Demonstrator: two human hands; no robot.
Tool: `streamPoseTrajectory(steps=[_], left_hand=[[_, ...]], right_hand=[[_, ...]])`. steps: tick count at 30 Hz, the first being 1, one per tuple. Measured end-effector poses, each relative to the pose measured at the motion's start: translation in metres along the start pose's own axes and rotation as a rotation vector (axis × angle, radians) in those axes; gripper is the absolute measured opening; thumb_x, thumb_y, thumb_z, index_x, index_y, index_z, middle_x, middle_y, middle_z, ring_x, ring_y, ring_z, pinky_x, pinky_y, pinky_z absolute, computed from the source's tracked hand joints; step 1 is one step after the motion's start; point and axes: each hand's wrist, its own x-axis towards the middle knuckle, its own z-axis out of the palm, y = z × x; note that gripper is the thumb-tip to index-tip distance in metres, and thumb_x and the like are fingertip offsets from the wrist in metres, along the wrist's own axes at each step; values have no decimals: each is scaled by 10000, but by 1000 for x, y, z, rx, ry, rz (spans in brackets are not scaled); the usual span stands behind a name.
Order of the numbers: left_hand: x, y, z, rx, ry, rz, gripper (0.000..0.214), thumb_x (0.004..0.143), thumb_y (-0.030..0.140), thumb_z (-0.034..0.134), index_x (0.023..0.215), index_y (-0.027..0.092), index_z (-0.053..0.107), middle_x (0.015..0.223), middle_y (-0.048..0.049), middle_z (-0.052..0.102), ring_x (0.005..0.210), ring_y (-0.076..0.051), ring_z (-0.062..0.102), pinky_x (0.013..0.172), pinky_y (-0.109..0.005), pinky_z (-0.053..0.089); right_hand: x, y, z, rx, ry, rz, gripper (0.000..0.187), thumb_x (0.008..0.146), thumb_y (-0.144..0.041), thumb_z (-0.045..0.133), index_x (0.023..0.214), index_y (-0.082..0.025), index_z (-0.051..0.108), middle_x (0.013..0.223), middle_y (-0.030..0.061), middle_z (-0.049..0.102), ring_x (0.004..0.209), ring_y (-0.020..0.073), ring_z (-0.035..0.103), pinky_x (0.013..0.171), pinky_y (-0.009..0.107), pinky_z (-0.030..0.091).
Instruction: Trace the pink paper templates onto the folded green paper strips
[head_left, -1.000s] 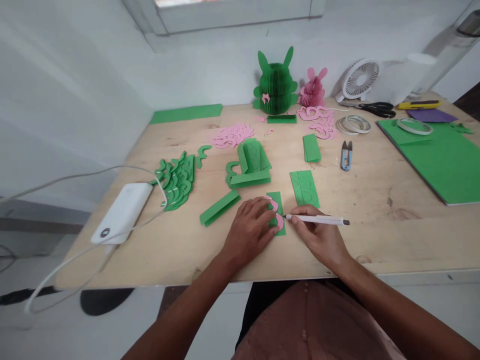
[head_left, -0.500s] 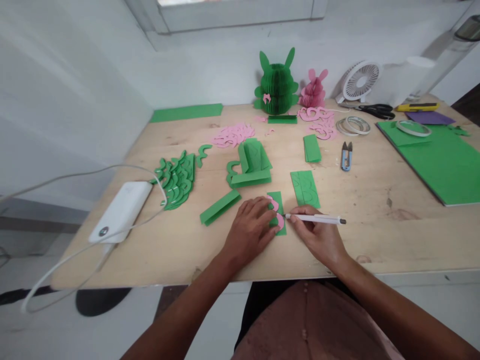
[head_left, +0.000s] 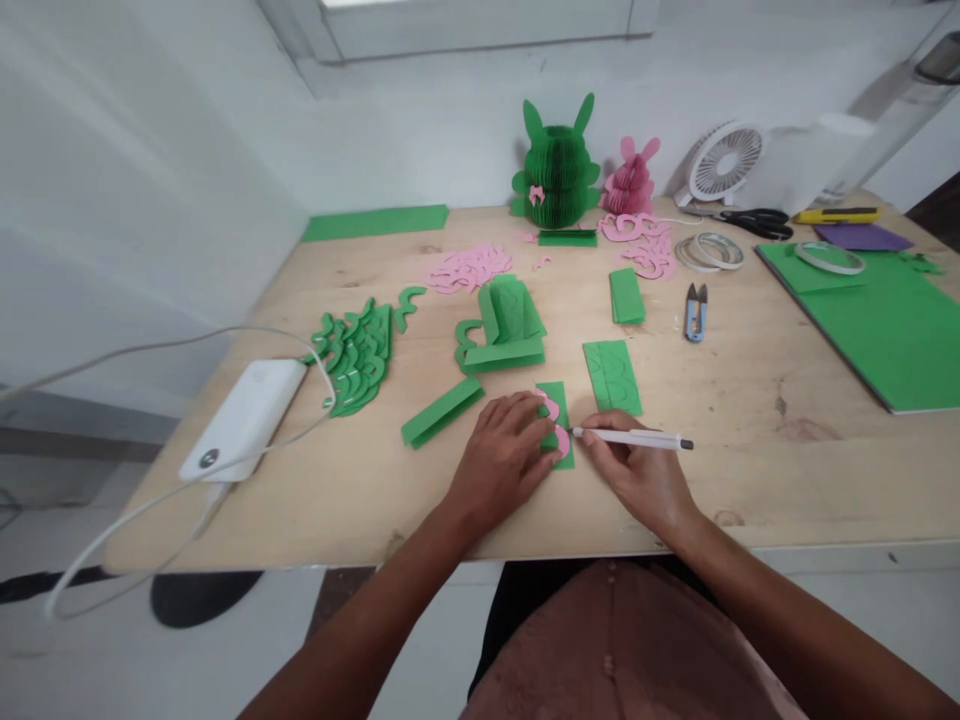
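Green card [head_left: 564,408]: flat on the table near its front edge, partly hidden by the left hand.
Pink scalloped piece [head_left: 562,442]: on that card, 2 lobes showing.
Left hand [head_left: 504,448]: palm down, fingers lightly bent, pressing both papers.
Right hand [head_left: 637,470]: pinching a white pen [head_left: 649,439], its tip at the pink edge.
Just beyond: a marked green card [head_left: 613,378], a folded strip [head_left: 442,412] and a folded green pile [head_left: 515,325].
Left side: stacked green cut-outs [head_left: 356,365]; a power bank [head_left: 244,420], a white cable looping across it.
Right side: blue snips [head_left: 695,316], a large green sheet [head_left: 892,335].
Back: 2 animal-shaped paper figures, green [head_left: 559,175] and pink [head_left: 628,187], a white fan [head_left: 726,162], black scissors [head_left: 761,224].
Table [head_left: 337,510]: pale wood with knots, against a white wall [head_left: 420,130].
Room: window frame [head_left: 487,32] above, pale floor [head_left: 401,660] below.
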Motion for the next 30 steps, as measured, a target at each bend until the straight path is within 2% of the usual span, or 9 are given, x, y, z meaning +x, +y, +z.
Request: streamPoseTrajectory(steps=[16, 30], left_hand=[[1, 1, 0, 6, -12, -12, 166, 921, 307, 527, 1027, 208, 607, 1271, -96, 578, 1282, -267, 458, 1060, -468, 372], [1, 0, 0, 5, 3, 0, 167, 920, 314, 528, 1025, 210, 605, 1263, -95, 582, 1274, -265, 465, 1053, -462, 383]], right_hand=[[-2, -4, -2, -4, 10, -26, 146, 888, -298, 529, 851, -219, 646, 775, 27, 712, 667, 162, 630, 615, 271, 495], [-4, -5, -2, -15, 27, -41, 142, 882, -282, 536, 840, -219, 656, 798, 30, 724, 705, 172, 659, 640, 275, 506]])
